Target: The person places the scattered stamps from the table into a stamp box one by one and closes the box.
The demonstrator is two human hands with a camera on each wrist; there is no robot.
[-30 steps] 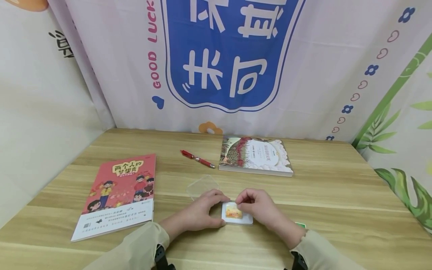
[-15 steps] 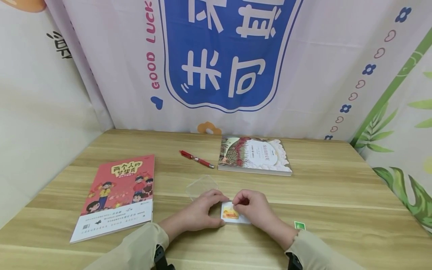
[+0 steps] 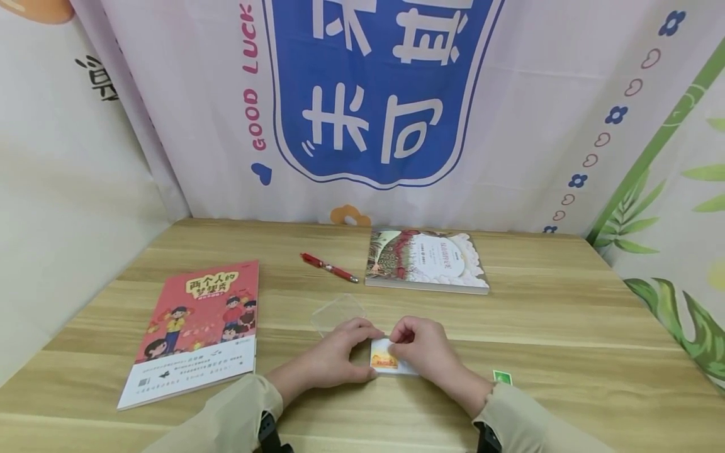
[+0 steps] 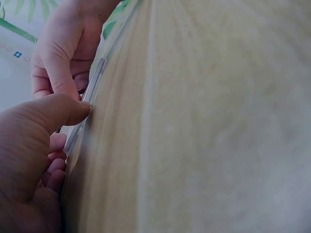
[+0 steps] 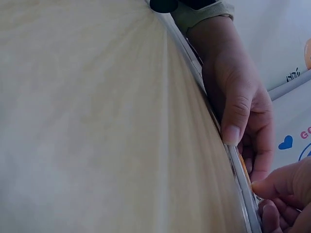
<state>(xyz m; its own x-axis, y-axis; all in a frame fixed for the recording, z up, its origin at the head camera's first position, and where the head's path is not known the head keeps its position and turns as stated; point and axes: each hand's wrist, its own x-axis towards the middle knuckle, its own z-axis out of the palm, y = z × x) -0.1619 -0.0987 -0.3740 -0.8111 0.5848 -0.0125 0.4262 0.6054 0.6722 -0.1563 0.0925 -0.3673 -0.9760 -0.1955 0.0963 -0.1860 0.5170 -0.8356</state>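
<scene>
White case (image 3: 406,370), flat and rectangular, lies on the wood-grain table (image 3: 555,327) right between two hands, its clear, glossy rim catching the light in both wrist views! On its pale face, toward the left end, sits a thin picture tile (image 3: 383,359), orange at the bottom and yellow above. Look at the left hand (image 3: 337,358): thumb and forefinger spread apart, thumb on the near corner, fingers at the far one, gripping the case by its left end. And the right hand (image 3: 421,349) leans in from the other side, thumb and forefinger pressed together, pinching the tile at its right edge; the other fingers curl in behind, and just how they lie is hard to tell. Soft beige sleeves (image 3: 226,412) wrinkle at both wrists. Beyond the left hand, a clear plastic sheet (image 3: 338,313), square-cornered and nearly invisible against the grain. Near the right cuff, a little green-and-white card (image 3: 502,377) lies flat. Farther back, a slim, shiny red pen (image 3: 328,267) slants beside a thick illustrated book (image 3: 427,261), while over to the left lies a smooth pink-and-white book (image 3: 198,333), angled on the boards.
</scene>
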